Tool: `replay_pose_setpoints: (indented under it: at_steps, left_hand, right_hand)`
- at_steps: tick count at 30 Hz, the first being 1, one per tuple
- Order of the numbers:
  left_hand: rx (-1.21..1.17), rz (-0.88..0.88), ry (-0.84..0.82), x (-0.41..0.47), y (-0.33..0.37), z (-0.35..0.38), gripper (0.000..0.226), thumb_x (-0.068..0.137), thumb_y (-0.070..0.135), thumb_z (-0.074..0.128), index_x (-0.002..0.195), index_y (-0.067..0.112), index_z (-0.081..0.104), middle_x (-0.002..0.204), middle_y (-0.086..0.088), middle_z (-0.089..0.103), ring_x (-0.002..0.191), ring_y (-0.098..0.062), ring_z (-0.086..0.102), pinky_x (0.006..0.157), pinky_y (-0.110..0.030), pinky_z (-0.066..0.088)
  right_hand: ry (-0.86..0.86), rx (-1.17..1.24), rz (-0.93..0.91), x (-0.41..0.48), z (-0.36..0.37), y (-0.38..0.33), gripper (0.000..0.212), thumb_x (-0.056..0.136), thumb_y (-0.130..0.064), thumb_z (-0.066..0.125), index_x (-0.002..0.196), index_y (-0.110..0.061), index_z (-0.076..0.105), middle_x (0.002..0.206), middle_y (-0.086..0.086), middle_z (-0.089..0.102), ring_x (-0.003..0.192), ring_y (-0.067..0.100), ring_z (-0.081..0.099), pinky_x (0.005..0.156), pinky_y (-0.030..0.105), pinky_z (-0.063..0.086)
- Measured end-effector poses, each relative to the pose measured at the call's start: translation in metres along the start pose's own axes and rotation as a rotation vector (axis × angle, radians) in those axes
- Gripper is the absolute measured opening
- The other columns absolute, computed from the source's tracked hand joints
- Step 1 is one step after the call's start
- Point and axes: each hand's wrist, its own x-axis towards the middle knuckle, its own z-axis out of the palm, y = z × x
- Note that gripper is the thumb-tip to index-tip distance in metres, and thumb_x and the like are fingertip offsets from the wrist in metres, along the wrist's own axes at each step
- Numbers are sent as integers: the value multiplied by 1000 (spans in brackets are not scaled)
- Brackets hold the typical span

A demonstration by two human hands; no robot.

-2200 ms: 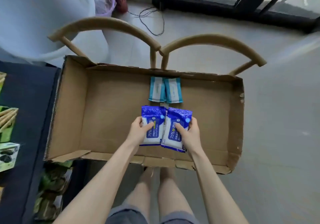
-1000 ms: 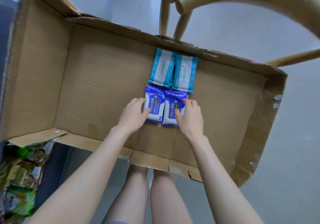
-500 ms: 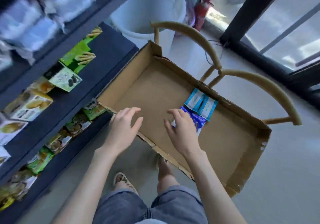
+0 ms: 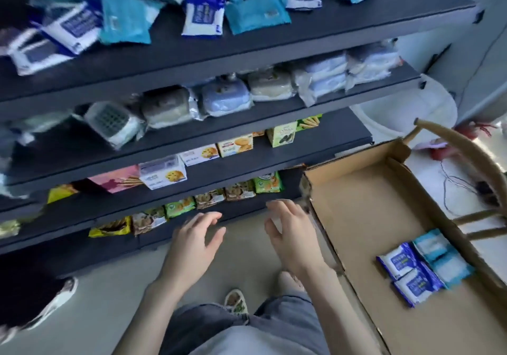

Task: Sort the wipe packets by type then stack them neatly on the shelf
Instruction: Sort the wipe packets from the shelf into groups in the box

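Two dark blue wipe packets (image 4: 410, 275) lie side by side in the cardboard box (image 4: 365, 206) at the right, touching two light blue packets (image 4: 441, 258) behind them. A loose heap of blue, teal and white wipe packets (image 4: 153, 6) covers the top dark shelf (image 4: 247, 44). My left hand (image 4: 194, 242) and my right hand (image 4: 290, 234) hover empty, fingers relaxed, over the floor in front of the lowest shelves, left of the box.
Lower shelves carry wrapped sponges (image 4: 167, 107), biscuit boxes (image 4: 236, 143) and snack bags (image 4: 208, 198). The box rests on wooden chairs (image 4: 466, 151). A white bin (image 4: 411, 110) stands behind it. Someone's shoe (image 4: 55, 302) is at the lower left. My feet are below.
My hands let go of the dark blue packets in the box and pulled back to the left. My view swung left and up toward the shelves.
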Motion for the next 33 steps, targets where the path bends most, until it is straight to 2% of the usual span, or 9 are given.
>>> replay_pose_setpoints:
  at_steps: [4, 7, 11, 13, 16, 22, 26, 29, 33]
  left_hand:
    - [-1, -15, 189, 9, -28, -54, 28, 89, 24, 63, 115, 14, 63, 107, 4, 66, 99, -18, 62, 84, -32, 49]
    - [-5, -9, 330, 27, -34, -92, 29, 86, 16, 67, 114, 10, 64, 106, 1, 67, 100, -22, 62, 85, -36, 49]
    - [-12, 32, 481, 61, -40, -143, 30, 87, 18, 65, 116, 11, 62, 106, 0, 67, 100, -20, 62, 85, -34, 49]
    - [-4, 68, 546, 83, -42, -168, 29, 87, 17, 65, 115, 10, 62, 104, 0, 66, 99, -20, 62, 84, -38, 52]
    - [30, 93, 625, 118, -44, -198, 29, 87, 15, 66, 115, 10, 62, 103, 0, 66, 97, -18, 62, 84, -35, 50]
    - [39, 63, 697, 199, -60, -244, 26, 87, 14, 66, 112, 9, 62, 103, -1, 66, 97, -18, 62, 85, -35, 50]
    - [58, 27, 713, 250, -77, -260, 28, 88, 17, 65, 113, 7, 62, 106, -5, 65, 100, -24, 60, 85, -44, 50]
    - [119, -63, 654, 277, -86, -264, 38, 89, 28, 63, 122, 9, 59, 116, -7, 61, 110, -27, 55, 90, -44, 46]
    - [221, -168, 561, 302, -92, -269, 54, 90, 41, 57, 134, 11, 48, 129, -7, 53, 121, -27, 45, 97, -41, 35]
  right_hand:
    - [3, 55, -148, 41, 4, -63, 27, 89, -23, 53, 111, -9, 62, 107, 8, 64, 99, 33, 57, 78, 41, 50]
    - [34, 62, -241, 80, 4, -99, 27, 91, -23, 54, 113, -9, 62, 108, 6, 64, 99, 32, 58, 79, 38, 49]
    - [62, 117, -348, 139, -2, -145, 29, 93, -25, 53, 116, -10, 61, 111, 4, 62, 98, 28, 58, 80, 35, 49]
    - [72, 142, -392, 170, -5, -165, 26, 94, -23, 54, 116, -11, 61, 109, 3, 61, 95, 25, 57, 76, 31, 44]
    - [74, 163, -452, 215, -3, -187, 25, 94, -21, 56, 117, -12, 61, 111, 2, 61, 93, 24, 57, 76, 27, 39]
    - [72, 201, -456, 308, 8, -222, 23, 92, -20, 60, 113, -11, 64, 112, 3, 64, 102, 26, 57, 79, 36, 47]
    - [40, 181, -427, 357, 18, -233, 27, 94, -25, 57, 117, -13, 62, 117, 4, 61, 107, 25, 51, 80, 31, 42]
    - [4, 130, -345, 379, 25, -235, 36, 94, -35, 55, 124, -16, 56, 126, 4, 52, 115, 25, 41, 83, 29, 37]
    - [-67, 59, -168, 397, 31, -240, 62, 90, -49, 56, 138, -16, 37, 141, 8, 32, 124, 28, 31, 92, 31, 34]
